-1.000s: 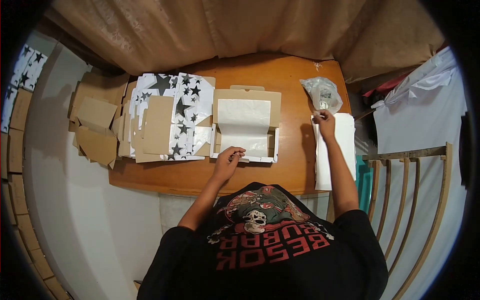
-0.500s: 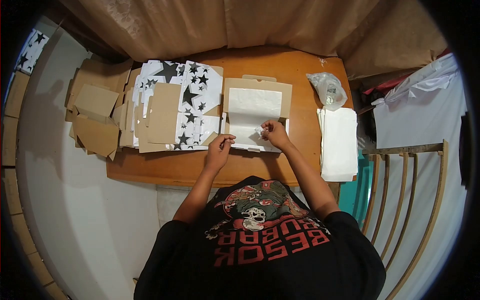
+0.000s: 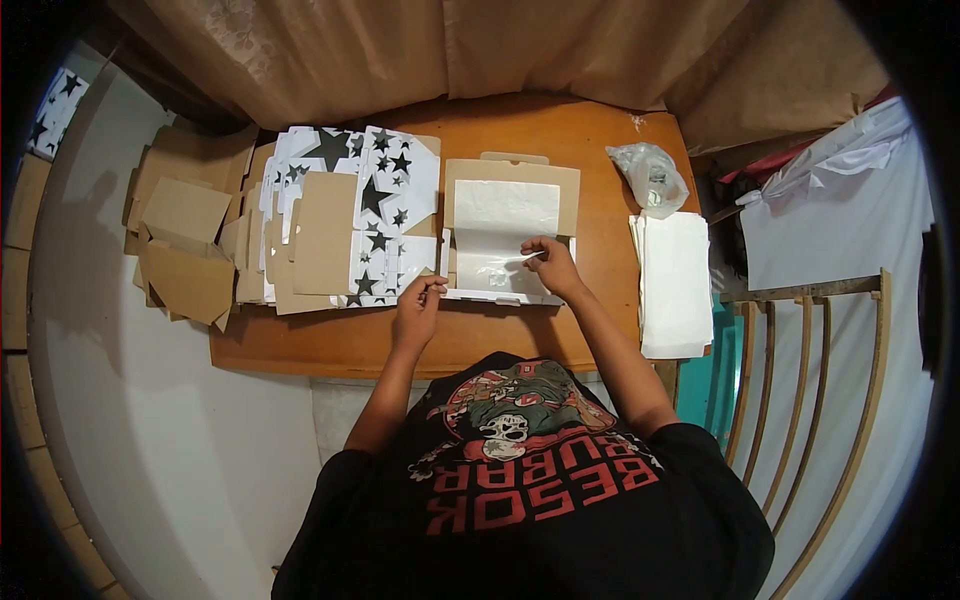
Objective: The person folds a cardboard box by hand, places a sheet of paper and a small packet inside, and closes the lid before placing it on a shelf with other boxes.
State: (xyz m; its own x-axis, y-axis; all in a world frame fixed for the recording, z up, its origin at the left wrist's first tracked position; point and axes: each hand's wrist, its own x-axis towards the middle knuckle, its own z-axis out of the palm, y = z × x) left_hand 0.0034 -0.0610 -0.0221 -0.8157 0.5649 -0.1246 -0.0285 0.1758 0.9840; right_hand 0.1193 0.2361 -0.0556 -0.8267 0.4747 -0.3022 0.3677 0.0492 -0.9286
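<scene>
An open cardboard box [image 3: 568, 190], brown inside with its lid tipped back, stands on the table in front of me. White paper [image 3: 507, 205] lines its lid and its inside. A small clear packet [image 3: 497, 278] lies on the paper near the front. My right hand [image 3: 556, 270] is over the box's right side, its fingers pinched on what looks like a white edge of the paper. At the box's front left corner is my left hand [image 3: 418, 308], fingers bent and closed against the box's edge.
Flat star-printed boxes [image 3: 375, 200] are stacked left of the box, with folded brown cardboard [image 3: 190, 225] beyond. To the right lie a pile of white paper sheets [image 3: 672, 290] and a clear plastic bag [image 3: 650, 178] on the wooden table [image 3: 300, 345]. A wooden rack [image 3: 805, 370] stands beside the table.
The small packet has left my right hand and lies in the box. That hand now pinches a white edge. My left hand has shifted left to the box's corner.
</scene>
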